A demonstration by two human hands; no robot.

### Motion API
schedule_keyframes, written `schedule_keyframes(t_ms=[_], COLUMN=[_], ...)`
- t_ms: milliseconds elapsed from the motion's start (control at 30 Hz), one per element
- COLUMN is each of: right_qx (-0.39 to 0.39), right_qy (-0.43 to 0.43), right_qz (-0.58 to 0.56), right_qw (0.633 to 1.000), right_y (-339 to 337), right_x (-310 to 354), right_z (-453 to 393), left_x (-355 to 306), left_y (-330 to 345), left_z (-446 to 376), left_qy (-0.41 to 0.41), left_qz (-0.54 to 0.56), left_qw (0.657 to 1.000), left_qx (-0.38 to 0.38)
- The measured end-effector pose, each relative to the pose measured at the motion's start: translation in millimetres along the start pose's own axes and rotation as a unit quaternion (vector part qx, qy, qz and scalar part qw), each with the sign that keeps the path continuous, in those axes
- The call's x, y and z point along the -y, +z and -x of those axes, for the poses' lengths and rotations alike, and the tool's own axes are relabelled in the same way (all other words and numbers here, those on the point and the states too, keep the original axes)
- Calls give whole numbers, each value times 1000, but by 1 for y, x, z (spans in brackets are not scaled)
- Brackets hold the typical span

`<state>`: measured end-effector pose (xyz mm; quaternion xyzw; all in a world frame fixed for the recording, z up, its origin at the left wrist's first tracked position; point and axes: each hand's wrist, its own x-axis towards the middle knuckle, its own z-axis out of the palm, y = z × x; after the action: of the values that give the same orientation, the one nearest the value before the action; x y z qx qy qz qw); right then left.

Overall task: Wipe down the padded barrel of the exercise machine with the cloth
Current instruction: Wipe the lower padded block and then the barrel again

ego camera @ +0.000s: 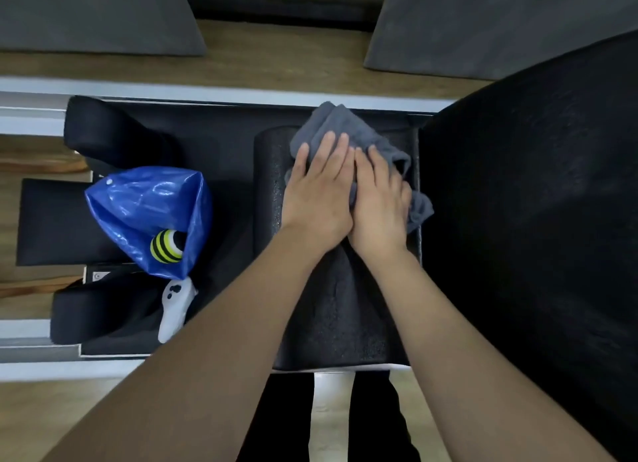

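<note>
A grey cloth (pixel 340 125) lies bunched on the black padded seat section (pixel 331 309) in the middle of the view. To its right rises the large black padded barrel (pixel 528 202). My left hand (pixel 319 192) lies flat on the cloth with straight fingers, pressing it down. Beside it, touching it, my right hand (pixel 378 204) also presses flat on the cloth, its fingers spread toward the far edge. Part of the cloth is hidden under both hands, and a fold sticks out at the right by the barrel's base.
A shiny blue bag (pixel 145 202) with a yellow-and-black striped ball (pixel 165 246) sits on the machine at the left, with a white controller (pixel 174 308) below it. Black shoulder pads (pixel 103 130) flank it. Grey mats (pixel 96 13) lie on the wooden floor beyond.
</note>
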<state>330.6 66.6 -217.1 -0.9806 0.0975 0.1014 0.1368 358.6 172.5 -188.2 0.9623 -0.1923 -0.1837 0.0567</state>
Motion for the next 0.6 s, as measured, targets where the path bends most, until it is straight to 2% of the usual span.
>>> schedule_keyframes(t_ms=[133, 300, 433, 600], right_qx=[-5, -4, 33, 16], right_qy=[1, 14, 19, -1], right_qz=[-6, -25, -20, -22], right_qw=[1000, 1000, 999, 1000], right_y=[-3, 17, 31, 24], right_x=[4, 10, 3, -2], right_z=[20, 118, 188, 141], left_x=[2, -6, -25, -19], left_y=[6, 36, 58, 50], left_z=[21, 111, 176, 134], left_qy=[8, 11, -7, -3], left_qz=[0, 62, 101, 108], left_qw=[1000, 998, 995, 994], left_qx=[-1, -15, 1, -20])
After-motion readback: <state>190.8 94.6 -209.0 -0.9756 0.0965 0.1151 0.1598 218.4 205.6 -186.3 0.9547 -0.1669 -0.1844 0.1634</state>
